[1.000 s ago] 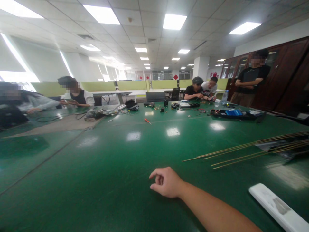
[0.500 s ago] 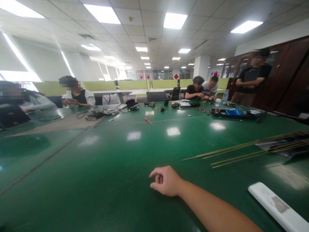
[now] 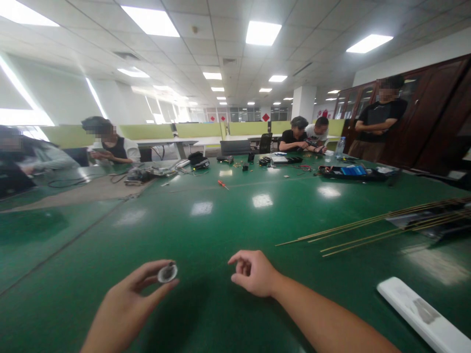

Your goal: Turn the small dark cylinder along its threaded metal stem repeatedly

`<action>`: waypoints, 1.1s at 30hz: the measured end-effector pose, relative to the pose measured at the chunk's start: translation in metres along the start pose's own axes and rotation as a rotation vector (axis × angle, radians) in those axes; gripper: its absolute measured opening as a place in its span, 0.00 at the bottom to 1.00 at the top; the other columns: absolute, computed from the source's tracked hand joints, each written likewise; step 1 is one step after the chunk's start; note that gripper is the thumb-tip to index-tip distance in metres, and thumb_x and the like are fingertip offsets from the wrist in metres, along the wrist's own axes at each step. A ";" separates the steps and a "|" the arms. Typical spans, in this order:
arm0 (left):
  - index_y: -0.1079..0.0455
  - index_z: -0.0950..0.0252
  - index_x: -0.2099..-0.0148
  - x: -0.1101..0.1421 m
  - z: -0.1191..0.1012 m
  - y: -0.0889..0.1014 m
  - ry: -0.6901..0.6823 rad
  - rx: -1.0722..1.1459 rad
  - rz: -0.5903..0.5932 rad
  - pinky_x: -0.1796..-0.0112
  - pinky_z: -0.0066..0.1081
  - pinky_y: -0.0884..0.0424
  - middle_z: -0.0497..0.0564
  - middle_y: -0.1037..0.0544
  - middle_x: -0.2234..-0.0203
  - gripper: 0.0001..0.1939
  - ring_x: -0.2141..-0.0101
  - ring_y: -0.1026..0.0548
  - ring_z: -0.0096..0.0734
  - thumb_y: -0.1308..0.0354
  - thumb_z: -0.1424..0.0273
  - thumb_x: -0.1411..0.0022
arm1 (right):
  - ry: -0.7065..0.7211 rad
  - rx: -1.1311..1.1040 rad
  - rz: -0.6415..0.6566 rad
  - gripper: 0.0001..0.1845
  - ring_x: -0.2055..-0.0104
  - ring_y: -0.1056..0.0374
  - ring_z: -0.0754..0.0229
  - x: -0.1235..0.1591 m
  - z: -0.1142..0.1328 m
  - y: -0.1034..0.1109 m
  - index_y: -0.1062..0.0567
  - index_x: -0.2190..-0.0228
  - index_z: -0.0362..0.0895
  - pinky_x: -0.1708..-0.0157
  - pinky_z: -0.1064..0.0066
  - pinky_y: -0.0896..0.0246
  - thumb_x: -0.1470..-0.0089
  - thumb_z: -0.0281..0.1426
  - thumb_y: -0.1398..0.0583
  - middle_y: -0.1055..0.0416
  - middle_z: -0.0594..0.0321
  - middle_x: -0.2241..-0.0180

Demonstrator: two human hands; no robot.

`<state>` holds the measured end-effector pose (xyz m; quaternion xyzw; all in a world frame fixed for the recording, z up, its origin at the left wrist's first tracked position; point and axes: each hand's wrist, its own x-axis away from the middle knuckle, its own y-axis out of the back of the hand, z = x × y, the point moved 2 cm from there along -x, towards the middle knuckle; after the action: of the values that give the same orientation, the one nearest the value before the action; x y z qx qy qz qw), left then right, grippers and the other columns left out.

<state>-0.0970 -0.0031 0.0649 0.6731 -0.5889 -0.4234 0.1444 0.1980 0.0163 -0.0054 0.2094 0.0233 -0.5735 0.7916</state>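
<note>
At the lower left, my left hand (image 3: pixel 128 301) pinches a small round piece with a pale, glassy rim (image 3: pixel 168 273) between thumb and fingers. The piece has a greyish middle and a dark bit at its top; its exact kind does not show. To the right of it, my right hand (image 3: pixel 255 274) rests over the green tabletop (image 3: pixel 176 235) with its fingers curved. A gap shows between its thumb and index finger, and nothing is visible in it. The two hands are apart.
Thin brass-coloured rods (image 3: pixel 353 228) lie at right, near a long white case (image 3: pixel 419 309). Farther off are a red screwdriver (image 3: pixel 222 185), small black parts and a black tray with blue items (image 3: pixel 353 171). Several people are around the table's far side.
My left hand has come into view from the lower left, holding the small round piece. My right hand has kept nearly the same place and shape.
</note>
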 end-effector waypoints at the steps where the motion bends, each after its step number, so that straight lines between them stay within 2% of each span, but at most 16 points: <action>1: 0.24 0.58 0.53 -0.006 -0.012 -0.016 -0.008 0.045 0.107 0.60 0.35 0.21 0.49 0.17 0.61 0.24 0.62 0.18 0.42 0.33 0.51 0.48 | 0.010 -0.012 -0.030 0.17 0.77 0.38 0.68 -0.001 0.000 0.002 0.24 0.58 0.41 0.75 0.77 0.41 0.53 0.24 0.36 0.30 0.69 0.76; 3: 0.24 0.58 0.53 -0.014 -0.035 -0.044 -0.089 0.084 0.218 0.57 0.36 0.22 0.50 0.18 0.59 0.20 0.60 0.19 0.41 0.35 0.54 0.45 | 0.025 -0.027 -0.090 0.21 0.77 0.38 0.69 -0.003 -0.002 0.007 0.26 0.56 0.42 0.75 0.77 0.42 0.55 0.21 0.38 0.30 0.68 0.73; 5: 0.24 0.57 0.53 -0.016 -0.048 -0.067 -0.190 0.094 0.273 0.55 0.36 0.24 0.50 0.19 0.58 0.17 0.58 0.20 0.40 0.36 0.57 0.42 | 0.032 -0.024 -0.112 0.25 0.77 0.39 0.70 -0.005 -0.007 0.009 0.29 0.55 0.43 0.76 0.78 0.43 0.57 0.18 0.40 0.29 0.67 0.68; 7: 0.24 0.57 0.52 -0.012 -0.047 -0.082 -0.257 0.097 0.285 0.54 0.35 0.25 0.50 0.19 0.58 0.15 0.57 0.21 0.39 0.38 0.60 0.40 | 0.042 0.010 -0.093 0.29 0.76 0.38 0.71 -0.005 -0.011 0.008 0.30 0.53 0.45 0.77 0.79 0.44 0.59 0.16 0.41 0.29 0.66 0.63; 10: 0.25 0.56 0.50 -0.004 -0.030 -0.093 -0.284 0.091 0.258 0.54 0.33 0.25 0.50 0.19 0.56 0.16 0.56 0.21 0.37 0.37 0.62 0.40 | 0.080 0.086 -0.053 0.32 0.74 0.35 0.70 -0.003 -0.012 0.004 0.31 0.52 0.47 0.74 0.78 0.42 0.60 0.17 0.41 0.29 0.66 0.60; 14: 0.25 0.58 0.52 0.003 -0.014 -0.096 -0.246 0.086 0.216 0.54 0.32 0.25 0.49 0.18 0.58 0.17 0.58 0.20 0.37 0.35 0.66 0.45 | 0.100 0.178 -0.025 0.30 0.70 0.33 0.65 0.002 -0.004 0.000 0.30 0.52 0.48 0.69 0.74 0.38 0.59 0.22 0.36 0.28 0.66 0.61; 19: 0.26 0.60 0.58 0.004 -0.024 -0.096 -0.273 0.097 0.278 0.61 0.30 0.26 0.49 0.19 0.64 0.08 0.63 0.21 0.35 0.39 0.69 0.41 | 0.097 0.233 -0.023 0.23 0.68 0.33 0.62 0.005 0.006 0.002 0.26 0.56 0.47 0.66 0.72 0.37 0.58 0.27 0.33 0.27 0.65 0.64; 22: 0.26 0.59 0.58 0.006 -0.029 -0.097 -0.279 0.109 0.308 0.61 0.29 0.27 0.48 0.20 0.65 0.07 0.64 0.22 0.33 0.39 0.70 0.41 | 0.116 0.259 -0.020 0.19 0.67 0.32 0.61 0.006 0.008 0.002 0.24 0.60 0.46 0.66 0.71 0.38 0.57 0.28 0.33 0.28 0.65 0.67; 27: 0.26 0.60 0.59 0.011 -0.033 -0.098 -0.306 0.129 0.330 0.60 0.29 0.28 0.48 0.20 0.65 0.06 0.64 0.22 0.33 0.39 0.70 0.40 | 0.138 0.254 0.000 0.18 0.68 0.32 0.62 0.008 0.009 0.000 0.23 0.60 0.46 0.66 0.72 0.38 0.56 0.28 0.33 0.28 0.65 0.67; 33: 0.26 0.59 0.58 0.009 -0.033 -0.099 -0.302 0.127 0.294 0.62 0.28 0.28 0.47 0.20 0.66 0.07 0.64 0.22 0.32 0.38 0.69 0.41 | 0.159 0.309 -0.002 0.14 0.68 0.32 0.61 0.009 0.010 0.000 0.21 0.63 0.45 0.67 0.72 0.39 0.55 0.29 0.33 0.28 0.65 0.68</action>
<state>-0.0072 0.0048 0.0124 0.5167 -0.7212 -0.4558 0.0721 0.1990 0.0043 0.0009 0.3733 -0.0023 -0.5525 0.7452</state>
